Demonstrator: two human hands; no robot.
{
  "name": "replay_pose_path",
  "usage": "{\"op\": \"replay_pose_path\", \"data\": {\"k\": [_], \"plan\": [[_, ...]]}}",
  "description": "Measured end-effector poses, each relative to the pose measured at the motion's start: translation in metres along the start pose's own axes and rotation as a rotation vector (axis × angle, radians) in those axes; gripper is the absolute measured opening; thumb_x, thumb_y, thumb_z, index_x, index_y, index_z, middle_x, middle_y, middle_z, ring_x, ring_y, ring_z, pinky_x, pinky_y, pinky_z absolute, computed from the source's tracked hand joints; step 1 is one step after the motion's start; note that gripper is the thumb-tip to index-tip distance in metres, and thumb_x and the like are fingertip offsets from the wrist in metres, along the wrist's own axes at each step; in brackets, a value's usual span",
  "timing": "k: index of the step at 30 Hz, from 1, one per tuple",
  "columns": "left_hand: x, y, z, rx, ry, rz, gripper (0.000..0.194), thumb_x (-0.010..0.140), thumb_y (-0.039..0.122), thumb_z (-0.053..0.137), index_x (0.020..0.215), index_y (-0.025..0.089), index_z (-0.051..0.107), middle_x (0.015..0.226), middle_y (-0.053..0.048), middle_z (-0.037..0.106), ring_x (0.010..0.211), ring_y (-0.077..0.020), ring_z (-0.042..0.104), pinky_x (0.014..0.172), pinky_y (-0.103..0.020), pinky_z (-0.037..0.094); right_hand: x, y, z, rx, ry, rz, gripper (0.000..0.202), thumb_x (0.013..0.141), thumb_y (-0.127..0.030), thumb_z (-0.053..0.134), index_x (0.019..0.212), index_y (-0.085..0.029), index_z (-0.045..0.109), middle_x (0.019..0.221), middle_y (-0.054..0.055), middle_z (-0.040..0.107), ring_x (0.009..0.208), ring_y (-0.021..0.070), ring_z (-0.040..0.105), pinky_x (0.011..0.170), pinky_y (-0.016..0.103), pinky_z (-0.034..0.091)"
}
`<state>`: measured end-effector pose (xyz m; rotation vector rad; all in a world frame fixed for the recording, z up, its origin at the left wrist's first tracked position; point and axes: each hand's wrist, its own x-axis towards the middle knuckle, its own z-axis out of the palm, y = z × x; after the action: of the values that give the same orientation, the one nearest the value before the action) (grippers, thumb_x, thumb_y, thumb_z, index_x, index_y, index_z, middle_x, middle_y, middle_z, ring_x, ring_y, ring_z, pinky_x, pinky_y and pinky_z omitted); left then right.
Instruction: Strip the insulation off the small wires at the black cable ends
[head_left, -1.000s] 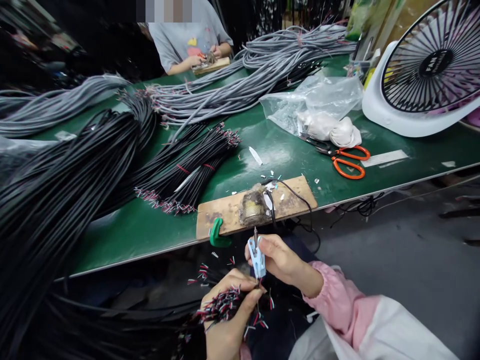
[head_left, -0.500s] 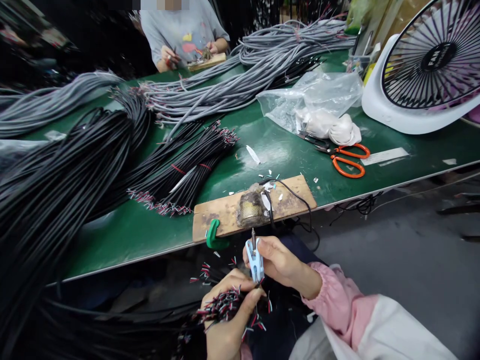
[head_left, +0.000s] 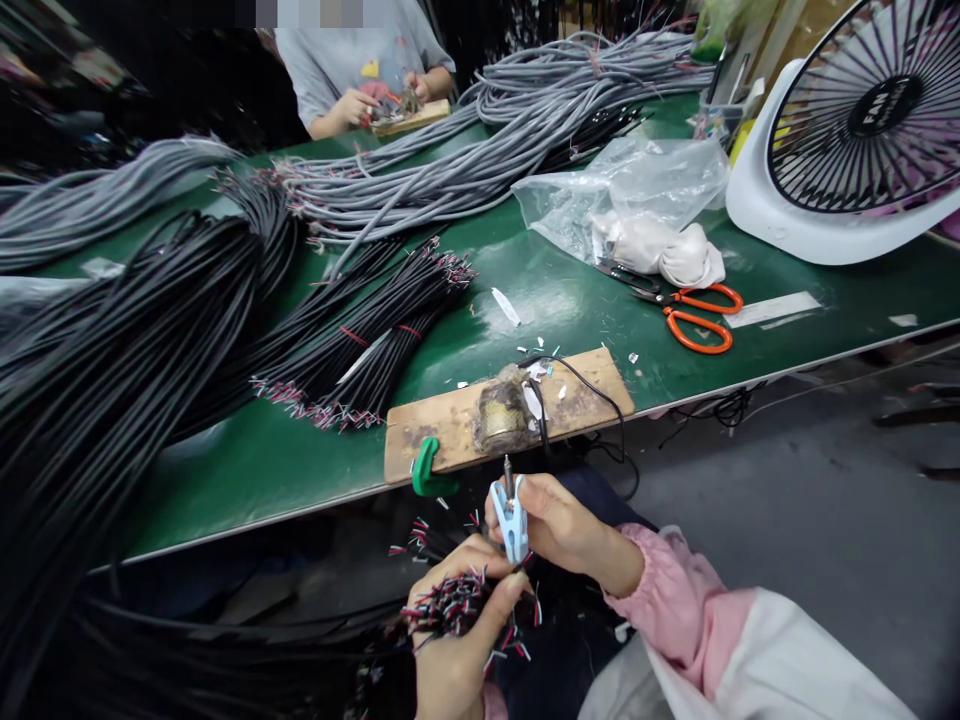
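Below the table's front edge, my left hand [head_left: 457, 640] grips a bundle of black cables [head_left: 442, 608] whose stripped red, white and black wire ends stick up. My right hand [head_left: 559, 525], in a pink sleeve, holds a small light-blue clip tool [head_left: 511, 518] with a metal tip, right above those wire ends. Just beyond the hands a wooden board [head_left: 510, 410] lies on the green table [head_left: 300, 460], held by a green clamp [head_left: 426, 470] and carrying a brownish lump [head_left: 501, 415] with a black cord.
Large heaps of black cables [head_left: 135, 350] cover the left of the table, grey cables [head_left: 480, 150] the back. Orange scissors [head_left: 694, 315], a plastic bag [head_left: 637, 200] and a white fan [head_left: 855, 130] are at the right. Another person [head_left: 360, 70] works at the far side.
My hands have barely moved; the cable bundle has shifted slightly up and right toward the clip tool. The person at the far side has moved their hands at their own board.
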<state>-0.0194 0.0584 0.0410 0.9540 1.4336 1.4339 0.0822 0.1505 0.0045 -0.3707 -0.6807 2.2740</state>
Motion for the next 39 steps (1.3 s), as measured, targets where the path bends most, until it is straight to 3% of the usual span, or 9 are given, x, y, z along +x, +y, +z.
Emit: {"op": "replay_pose_path", "data": {"k": [6,10,15,19,23,27,30,33,39], "plan": [[-0.002,0.000,0.000,-0.008,0.014,-0.033,0.014,0.076,0.019,0.084,0.068,0.021,0.073,0.063,0.002,0.066,0.058,-0.0158,0.062,0.056,-0.024,0.048,-0.005,0.010,-0.007,-0.003,0.028,0.036,0.070,0.079,-0.081,0.063,0.072,-0.011,0.068,0.065,0.003,0.060,0.056,0.0105,0.049,0.054,0.023,0.037],[-0.005,0.004,0.002,-0.007,0.023,-0.060,0.015,0.074,0.020,0.085,0.066,0.020,0.072,0.062,0.001,0.065,0.056,-0.0162,0.062,0.057,-0.025,0.048,-0.014,0.017,-0.019,-0.019,0.123,0.026,0.066,0.082,-0.078,0.064,0.076,-0.012,0.071,0.066,0.003,0.063,0.059,0.0118,0.054,0.055,0.022,0.038],[-0.010,0.005,-0.002,0.027,-0.001,-0.075,0.019,0.074,0.024,0.084,0.061,0.019,0.071,0.058,0.000,0.065,0.055,-0.0162,0.060,0.057,-0.026,0.047,-0.035,0.019,-0.030,-0.125,0.148,0.025,0.053,0.084,-0.065,0.073,0.079,-0.012,0.072,0.064,0.001,0.060,0.056,0.0098,0.048,0.054,0.022,0.034],[-0.022,-0.007,-0.007,0.010,-0.060,-0.235,0.031,0.078,0.037,0.081,0.058,0.018,0.068,0.051,-0.001,0.063,0.048,-0.0158,0.058,0.048,-0.025,0.044,-0.052,0.012,-0.028,-0.332,0.117,0.009,0.048,0.086,-0.060,0.073,0.082,-0.012,0.073,0.071,0.002,0.062,0.060,0.0105,0.050,0.058,0.024,0.039],[-0.035,-0.024,-0.006,-0.068,-0.099,-0.429,0.039,0.075,0.050,0.082,0.063,0.017,0.067,0.049,-0.001,0.062,0.040,-0.0162,0.058,0.043,-0.026,0.046,-0.058,-0.002,-0.022,-0.603,-0.002,-0.096,0.040,0.088,-0.054,0.073,0.087,-0.014,0.078,0.079,0.005,0.067,0.069,0.0147,0.057,0.064,0.027,0.045],[-0.038,-0.035,-0.003,0.036,-0.054,-0.352,0.037,0.072,0.048,0.085,0.065,0.016,0.068,0.055,-0.001,0.064,0.048,-0.0164,0.059,0.048,-0.027,0.050,-0.058,-0.009,-0.015,-0.744,-0.091,-0.205,0.028,0.085,-0.043,0.079,0.082,-0.015,0.078,0.075,0.005,0.066,0.064,0.0144,0.055,0.059,0.026,0.045],[-0.035,-0.041,-0.004,0.066,-0.062,-0.268,0.031,0.074,0.041,0.085,0.066,0.016,0.069,0.059,-0.001,0.064,0.053,-0.0152,0.059,0.053,-0.025,0.050,-0.060,-0.009,-0.013,-0.822,-0.030,-0.252,0.026,0.091,-0.039,0.073,0.080,-0.015,0.076,0.073,0.004,0.064,0.063,0.0145,0.054,0.058,0.027,0.045],[-0.034,-0.047,-0.009,0.054,0.013,-0.232,0.026,0.075,0.037,0.085,0.071,0.016,0.069,0.060,0.001,0.064,0.053,-0.0140,0.058,0.053,-0.024,0.049,-0.062,-0.007,-0.014,-0.872,0.031,-0.258,0.028,0.094,-0.040,0.069,0.080,-0.015,0.073,0.072,0.004,0.063,0.063,0.0148,0.054,0.059,0.027,0.044],[-0.042,-0.051,-0.013,0.012,0.033,-0.244,0.024,0.078,0.033,0.083,0.068,0.017,0.068,0.060,0.001,0.065,0.054,-0.0142,0.059,0.055,-0.024,0.048,-0.067,-0.005,-0.017,-0.878,0.011,-0.254,0.029,0.097,-0.038,0.064,0.083,-0.014,0.073,0.074,0.004,0.062,0.066,0.0153,0.054,0.063,0.028,0.044]]}}
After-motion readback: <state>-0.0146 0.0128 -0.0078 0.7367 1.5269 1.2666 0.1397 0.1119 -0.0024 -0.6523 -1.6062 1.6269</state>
